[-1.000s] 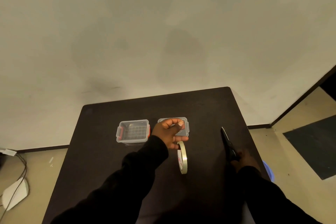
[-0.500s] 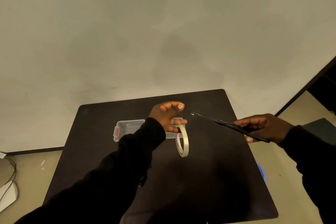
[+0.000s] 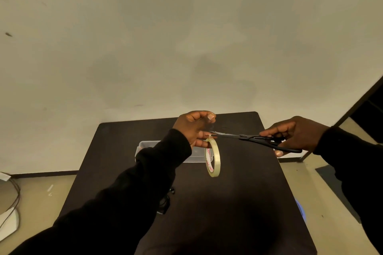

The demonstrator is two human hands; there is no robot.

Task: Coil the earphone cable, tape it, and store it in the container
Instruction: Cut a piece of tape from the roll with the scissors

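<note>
My left hand (image 3: 192,129) is raised over the dark table (image 3: 238,203), gripping a roll of clear tape (image 3: 213,157) that hangs from its lower fingers, with a pulled strip pinched at the thumb. My right hand (image 3: 296,134) holds black scissors (image 3: 251,138), blades pointing left with their tips at the strip next to my left fingers. A clear plastic container (image 3: 148,145) stands on the table behind my left arm, mostly hidden. A dark earphone cable (image 3: 165,203) lies on the table beside my left sleeve, partly covered.
A plain wall rises right behind the table's far edge. Cables and a white object (image 3: 9,221) lie on the floor at the left. A blue object (image 3: 300,209) peeks out past the table's right edge, near a dark mat (image 3: 329,180).
My right hand lifted the scissors off the table and swung them left until the blades reached the tape strip. My left hand rose with the roll.
</note>
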